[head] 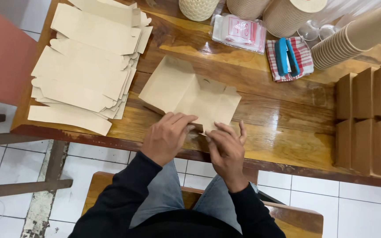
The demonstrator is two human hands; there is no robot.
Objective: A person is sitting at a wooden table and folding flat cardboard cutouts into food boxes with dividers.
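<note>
A partly folded brown cardboard box [186,90] lies on the wooden table [283,128], its near flaps toward me. My left hand [166,136] pinches the near edge of the box with thumb and fingers. My right hand [225,147] presses on the near right flap beside it. Both hands sit at the table's front edge.
A stack of flat box blanks [87,61] lies at the left. Folded brown boxes [369,119] stand in rows at the right. At the back are stacked paper cups [353,35], rolls, a plastic packet [240,31], and a blue stapler [285,56] on a checked cloth.
</note>
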